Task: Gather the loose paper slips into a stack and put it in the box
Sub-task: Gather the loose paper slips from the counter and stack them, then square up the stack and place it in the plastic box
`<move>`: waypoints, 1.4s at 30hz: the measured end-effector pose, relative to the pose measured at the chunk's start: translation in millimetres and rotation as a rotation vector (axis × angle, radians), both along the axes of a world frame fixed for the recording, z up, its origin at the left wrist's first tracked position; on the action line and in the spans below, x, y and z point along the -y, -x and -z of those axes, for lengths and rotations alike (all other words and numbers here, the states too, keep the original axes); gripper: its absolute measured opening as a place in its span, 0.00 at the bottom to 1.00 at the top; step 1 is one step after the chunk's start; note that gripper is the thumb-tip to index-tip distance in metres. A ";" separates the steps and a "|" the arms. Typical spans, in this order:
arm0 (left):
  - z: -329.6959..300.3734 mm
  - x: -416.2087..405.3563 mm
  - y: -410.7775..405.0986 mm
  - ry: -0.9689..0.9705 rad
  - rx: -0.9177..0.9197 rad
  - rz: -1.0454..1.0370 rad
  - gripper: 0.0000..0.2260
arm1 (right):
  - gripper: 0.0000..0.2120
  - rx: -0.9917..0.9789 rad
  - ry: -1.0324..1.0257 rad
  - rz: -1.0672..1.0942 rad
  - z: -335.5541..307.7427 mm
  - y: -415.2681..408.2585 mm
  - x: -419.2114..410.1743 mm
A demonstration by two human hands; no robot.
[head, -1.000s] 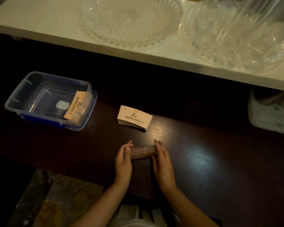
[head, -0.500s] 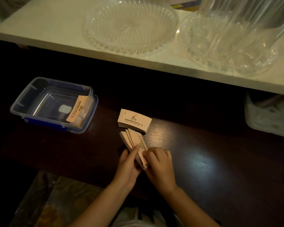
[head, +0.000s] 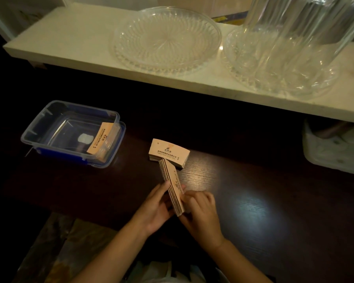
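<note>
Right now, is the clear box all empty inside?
No, a few paper slips already lean against the right wall inside the clear box.

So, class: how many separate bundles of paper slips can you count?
3: one held between both hands, one lying on the table, one leaning inside the box. Others may be hidden.

Dim room: dark wooden table point(head: 253, 211) under a white shelf point(head: 74, 43).

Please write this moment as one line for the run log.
left hand + right hand: holding squared stack of beige paper slips | second beige slip stack: on dark wooden table | clear plastic box: open, slips inside
</note>
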State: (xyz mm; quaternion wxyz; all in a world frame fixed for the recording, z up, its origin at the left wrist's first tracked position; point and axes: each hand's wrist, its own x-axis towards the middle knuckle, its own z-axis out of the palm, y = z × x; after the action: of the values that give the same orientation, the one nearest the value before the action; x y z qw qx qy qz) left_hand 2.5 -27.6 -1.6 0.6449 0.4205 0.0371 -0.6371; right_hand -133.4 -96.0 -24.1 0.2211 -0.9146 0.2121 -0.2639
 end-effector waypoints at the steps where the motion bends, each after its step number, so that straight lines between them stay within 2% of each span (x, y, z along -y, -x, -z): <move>1: -2.4 -1.0 -2.6 -0.016 0.037 0.020 0.19 | 0.20 -0.037 0.019 -0.030 0.1 1.5 -0.2; 5: -12.5 -4.3 -17.1 -0.078 0.213 0.144 0.16 | 0.25 -0.134 0.031 -0.187 -6.4 8.4 2.9; 7: -15.5 -5.7 -25.1 -0.077 0.251 0.220 0.16 | 0.27 -0.104 -0.106 -0.188 -13.8 9.1 8.9; 10: -21.8 -7.6 -34.9 -0.068 0.255 0.400 0.19 | 0.37 -0.022 -0.291 -0.116 -28.5 1.3 32.2; 12: -25.1 -6.8 -39.1 -0.060 0.242 0.584 0.24 | 0.41 -0.124 -0.383 -0.258 -40.3 -6.5 51.1; 14: -25.8 -3.9 -43.5 -0.071 0.230 0.736 0.25 | 0.37 -0.250 -0.434 -0.414 -49.5 -12.1 63.1; 17: -24.9 -3.0 -51.3 -0.091 0.246 0.866 0.18 | 0.24 -0.296 -0.404 -0.465 -49.1 -13.3 65.8; 19: -23.2 -4.9 -53.3 -0.129 0.308 0.775 0.15 | 0.15 -0.272 -0.385 -0.399 -37.7 -10.8 60.2; 21: -14.3 -7.5 -48.7 -0.218 0.521 0.459 0.11 | 0.11 -0.223 -0.362 -0.237 -18.5 -6.7 51.4; 23: 0.3 -9.6 -38.8 -0.276 0.741 0.137 0.11 | 0.09 -0.210 -0.381 -0.055 3.0 -4.0 39.5; 25: 17.5 -12.7 -20.8 -0.294 0.904 -0.024 0.11 | 0.09 -0.232 -0.405 0.051 24.0 -5.7 24.5; 27: 31.8 -12.2 -5.5 -0.353 0.940 -0.170 0.11 | 0.10 -0.234 -0.411 0.138 35.6 -10.7 12.2; 30: 41.2 -4.3 0.0 -0.384 0.822 -0.385 0.14 | 0.16 -0.210 -0.331 0.322 43.6 -13.8 2.2; 31: 43.5 -2.0 0.4 -0.398 0.795 -0.425 0.14 | 0.18 -0.186 -0.318 0.365 44.8 -14.0 -0.8; 34: 45.1 2.5 7.8 -0.452 0.797 -0.472 0.11 | 0.26 -0.044 -0.505 0.400 39.8 -20.7 -12.0; 36: 43.5 3.6 12.6 -0.448 0.798 -0.527 0.11 | 0.29 0.019 -0.548 0.416 39.2 -24.5 -17.3; 39: 45.5 2.5 12.5 -0.463 0.883 -0.534 0.11 | 0.34 0.014 -0.503 0.363 41.6 -21.2 -17.5; 42: 46.4 0.1 11.3 -0.482 0.888 -0.505 0.11 | 0.36 -0.040 -0.497 0.340 44.2 -17.7 -15.0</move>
State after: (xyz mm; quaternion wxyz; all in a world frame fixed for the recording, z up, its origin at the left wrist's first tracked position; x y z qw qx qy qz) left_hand -8.8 -27.7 -48.0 0.6169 0.7617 0.0061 -0.1981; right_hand -115.7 -81.0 -68.4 0.3865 -0.7889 0.4246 -0.2190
